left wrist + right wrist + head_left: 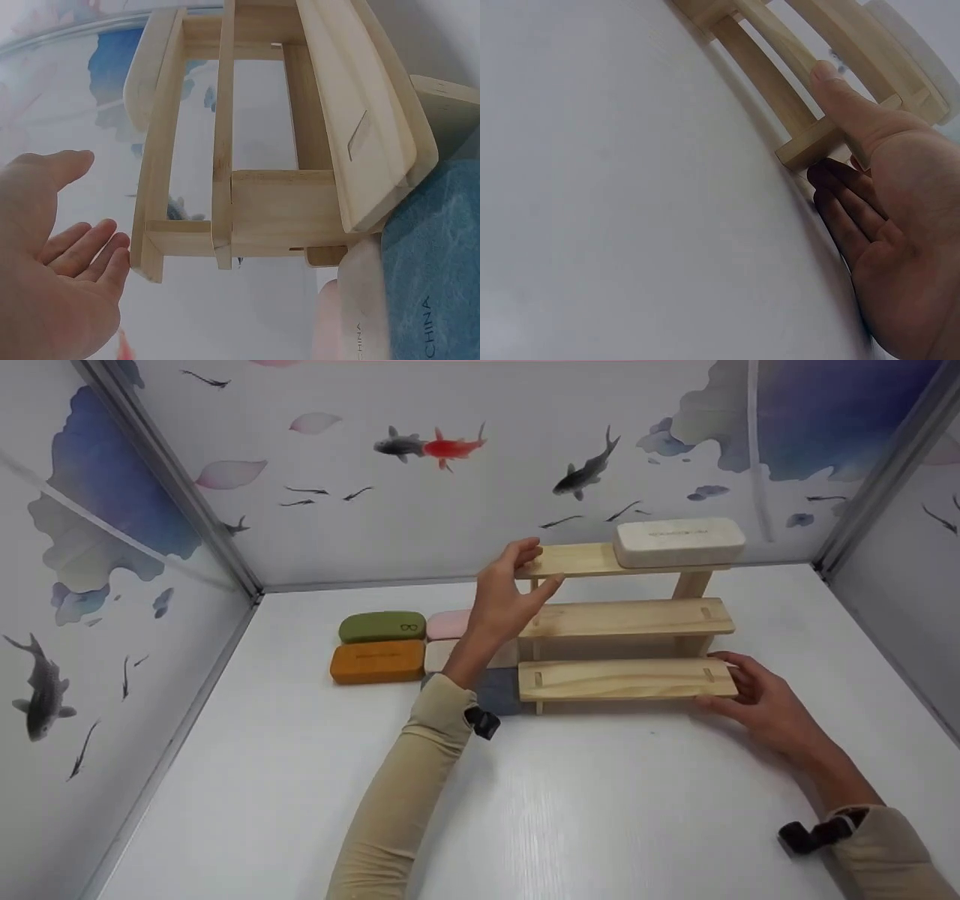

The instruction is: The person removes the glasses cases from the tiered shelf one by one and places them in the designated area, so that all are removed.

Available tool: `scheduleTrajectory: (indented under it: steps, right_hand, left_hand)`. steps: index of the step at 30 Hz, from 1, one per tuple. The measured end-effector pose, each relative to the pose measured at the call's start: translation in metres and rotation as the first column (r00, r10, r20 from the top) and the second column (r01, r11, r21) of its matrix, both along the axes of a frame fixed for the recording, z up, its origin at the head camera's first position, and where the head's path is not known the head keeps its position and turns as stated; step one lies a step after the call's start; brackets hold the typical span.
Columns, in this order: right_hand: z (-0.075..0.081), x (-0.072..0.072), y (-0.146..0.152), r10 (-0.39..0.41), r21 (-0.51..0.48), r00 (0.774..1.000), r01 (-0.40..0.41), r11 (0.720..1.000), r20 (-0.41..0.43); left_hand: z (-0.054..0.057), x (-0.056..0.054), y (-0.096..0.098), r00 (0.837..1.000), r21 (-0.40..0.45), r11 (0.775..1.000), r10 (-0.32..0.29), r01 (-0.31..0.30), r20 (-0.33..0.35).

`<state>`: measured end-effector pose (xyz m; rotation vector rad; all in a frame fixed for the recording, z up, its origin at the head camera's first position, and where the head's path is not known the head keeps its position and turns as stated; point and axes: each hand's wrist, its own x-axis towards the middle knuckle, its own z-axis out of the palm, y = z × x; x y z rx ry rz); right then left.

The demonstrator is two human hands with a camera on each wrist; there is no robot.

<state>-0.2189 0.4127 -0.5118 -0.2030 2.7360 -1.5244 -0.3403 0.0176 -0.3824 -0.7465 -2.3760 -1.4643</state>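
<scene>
A three-tier wooden display rack (pixel 630 619) stands on the white table. On the right part of its top shelf (pixel 576 559) lies a white glasses case (pixel 679 544). My left hand (pixel 506 592) is at the left end of that shelf, thumb and fingers spread apart; the left wrist view shows its fingertips (pixel 120 259) right by the shelf's end. Low on the other side, my right hand (pixel 765 705) grips the right end of the bottom shelf (pixel 622 681), thumb in front and fingers behind, partly hidden by the wood.
Left of the rack lie several more glasses cases: green (pixel 382 628), orange (pixel 377 662), pink (pixel 448 624), beige (pixel 441 654) and blue-grey (pixel 501 691). My left forearm covers part of them. Printed panels (pixel 450 525) enclose the table at the back and sides.
</scene>
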Motion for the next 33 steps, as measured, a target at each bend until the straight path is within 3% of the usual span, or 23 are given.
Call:
scheduleTrajectory:
  steps: [6,14,20,28,33]
  right_hand:
    - [-0.001,-0.001,-0.001,0.002,0.000,1.000,-0.002,1.000,-0.004]
    - [0.000,-0.002,0.000,-0.005,0.018,1.000,0.005,1.000,-0.005]
    - [-0.002,-0.001,0.001,-0.008,0.029,1.000,0.009,1.000,-0.003]
    - [-0.001,0.000,0.000,0.043,-0.082,0.999,-0.045,0.996,-0.020]
    - [-0.001,0.001,0.002,0.040,-0.084,0.999,-0.042,0.996,-0.028]
  left_hand:
    - [0.005,-0.003,0.009,1.000,-0.045,0.999,0.002,-0.001,0.015]
    - [0.009,-0.010,0.025,0.999,-0.041,0.999,-0.016,0.017,0.040]
    - [0.011,-0.013,0.039,0.998,-0.114,0.993,0.002,0.006,0.066]
    - [0.011,-0.015,0.047,0.998,-0.151,0.988,-0.015,0.025,0.063]
    - [0.013,-0.017,0.053,0.998,-0.148,0.988,-0.029,0.038,0.060]
